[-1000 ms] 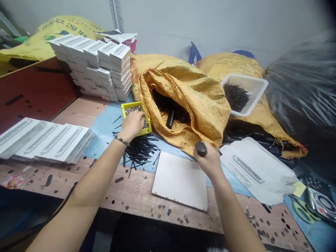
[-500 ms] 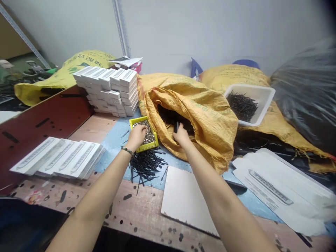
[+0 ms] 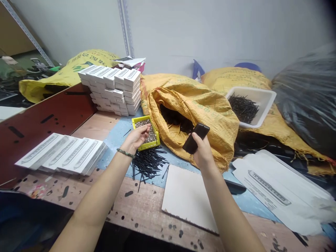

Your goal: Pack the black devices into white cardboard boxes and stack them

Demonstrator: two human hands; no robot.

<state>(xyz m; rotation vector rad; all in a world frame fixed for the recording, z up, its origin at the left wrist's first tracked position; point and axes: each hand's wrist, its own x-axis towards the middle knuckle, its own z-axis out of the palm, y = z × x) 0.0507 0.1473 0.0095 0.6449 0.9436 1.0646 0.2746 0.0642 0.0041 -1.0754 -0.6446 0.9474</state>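
Note:
My right hand point(image 3: 202, 152) is closed around a black plastic handle point(image 3: 195, 138), holding it up in front of the open yellow woven sack point(image 3: 207, 108). More black parts lie dark inside the sack's mouth. My left hand point(image 3: 136, 138) hovers at the edge of a small yellow tray of tiny metal pieces point(image 3: 146, 132), fingertips pinched together; what they hold is too small to make out. A loose pile of thin black rods point(image 3: 148, 162) lies just below the tray. A blank white card point(image 3: 190, 197) rests on the bench in front of me.
A stack of white boxes point(image 3: 112, 89) stands behind the tray; a row of flat white boxes point(image 3: 63, 157) lies left. Unfolded white cartons point(image 3: 278, 192) lie right. A white tub of black rods point(image 3: 249, 106) sits on another sack. A black plastic bag point(image 3: 307, 105) fills the far right.
My right hand went into the sack's mouth and has come back out holding a black handle. My left hand has lifted slightly off the yellow tray with pinched fingers.

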